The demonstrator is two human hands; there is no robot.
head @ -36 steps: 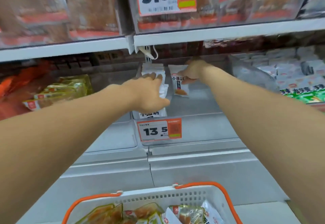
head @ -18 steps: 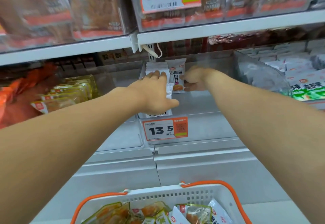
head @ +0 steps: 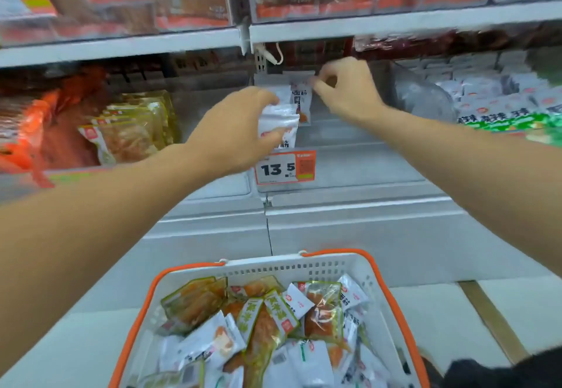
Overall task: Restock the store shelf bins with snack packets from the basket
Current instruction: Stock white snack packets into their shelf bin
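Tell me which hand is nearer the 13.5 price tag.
Left. The left hand, gripping white packets, sits just above the 13.5 price tag, its lower edge almost at the tag. The right hand is higher, up and right.

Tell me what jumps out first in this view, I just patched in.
Two bare arms reach into the middle shelf bin: the left hand grips white packets just above the 13.5 price tag, while the right hand pinches the top of a standing packet behind them. At the bottom sits a white basket with orange handles, heaped with snack packs.
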